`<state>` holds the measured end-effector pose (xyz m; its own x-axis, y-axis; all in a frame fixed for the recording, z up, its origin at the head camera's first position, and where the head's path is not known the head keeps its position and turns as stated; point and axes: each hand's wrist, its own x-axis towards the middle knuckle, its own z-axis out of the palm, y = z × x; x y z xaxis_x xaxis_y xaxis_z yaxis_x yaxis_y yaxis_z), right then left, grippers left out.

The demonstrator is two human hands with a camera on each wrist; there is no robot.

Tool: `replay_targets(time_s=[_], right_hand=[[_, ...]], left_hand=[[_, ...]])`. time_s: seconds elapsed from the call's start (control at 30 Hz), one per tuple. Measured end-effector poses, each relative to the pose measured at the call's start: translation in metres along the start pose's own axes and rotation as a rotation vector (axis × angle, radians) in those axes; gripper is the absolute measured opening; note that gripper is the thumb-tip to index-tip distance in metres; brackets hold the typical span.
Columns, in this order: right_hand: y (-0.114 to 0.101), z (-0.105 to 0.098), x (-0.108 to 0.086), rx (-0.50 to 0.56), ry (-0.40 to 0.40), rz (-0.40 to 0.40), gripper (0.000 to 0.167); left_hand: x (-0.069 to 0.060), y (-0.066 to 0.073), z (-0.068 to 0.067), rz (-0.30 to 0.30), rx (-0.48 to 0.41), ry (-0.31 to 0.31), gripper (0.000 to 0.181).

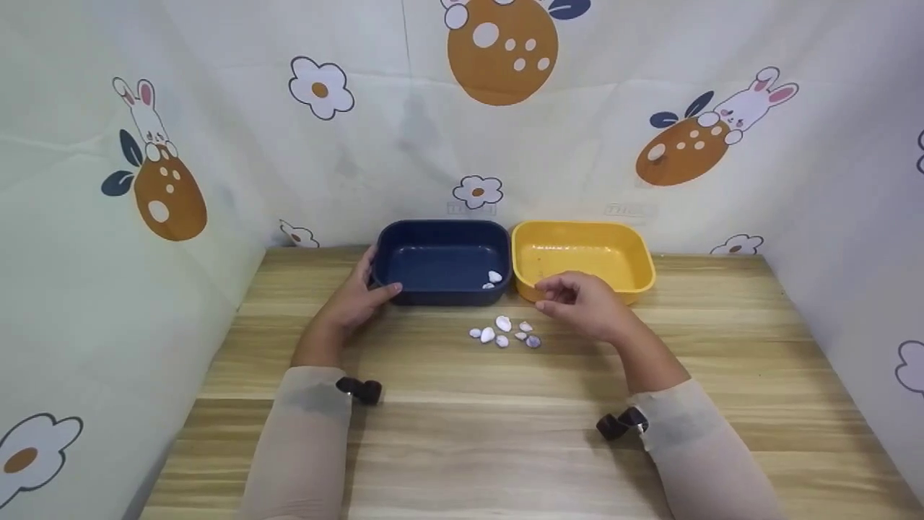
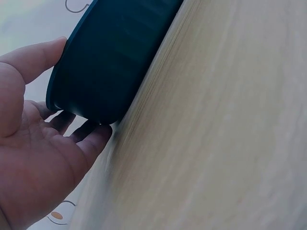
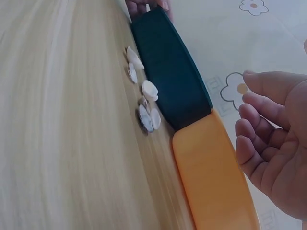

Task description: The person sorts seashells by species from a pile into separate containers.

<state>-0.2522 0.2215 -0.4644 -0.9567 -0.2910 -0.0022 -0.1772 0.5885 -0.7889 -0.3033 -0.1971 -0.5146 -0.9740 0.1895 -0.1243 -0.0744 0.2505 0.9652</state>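
Wood-grain table — 2 bins (adjacent) — flower-printed cloth behind.

Left basin and right basin side by side, loose shells in front

Both basins stand at the back of the table — the cloth wall just behind them. Two shells lie inside the left basin, near its front right corner. The loose shells lie on the table before the place where the basins meet. The left hand is at the left basin's left end; the right hand is at the right basin's front — right of the loose shells.
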Motion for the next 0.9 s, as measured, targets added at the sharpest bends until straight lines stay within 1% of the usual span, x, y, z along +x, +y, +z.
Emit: replay_targets(time_s=[0.1,0.23,0.43,0.63,0.77,0.9], right_hand=[[0.003,0.000,-0.002,-0.005,-0.015,0.006,0.038],[0.007,0.002,-0.003,-0.006,-0.039,0.020,0.035],[0.016,0.011,-0.002,0.019,-0.126,0.035,0.028],[0.024,0.019,-0.001,-0.003,-0.189,0.003,0.027],[0.030,0.024,0.000,-0.016,-0.224,-0.013,0.026],[0.033,0.027,0.001,-0.029,-0.242,-0.032,0.023]], left_hand=[[-0.001,0.002,0.000,0.005,0.005,0.000,0.100],[-0.001,0.003,0.001,0.006,0.013,0.003,0.099],[-0.001,0.001,0.000,0.010,0.004,0.005,0.100],[-0.001,0.000,-0.001,-0.020,0.042,0.005,0.101],[0.000,-0.001,-0.001,-0.019,0.033,0.008,0.101],[0.000,-0.001,-0.001,-0.018,0.031,0.008,0.100]])
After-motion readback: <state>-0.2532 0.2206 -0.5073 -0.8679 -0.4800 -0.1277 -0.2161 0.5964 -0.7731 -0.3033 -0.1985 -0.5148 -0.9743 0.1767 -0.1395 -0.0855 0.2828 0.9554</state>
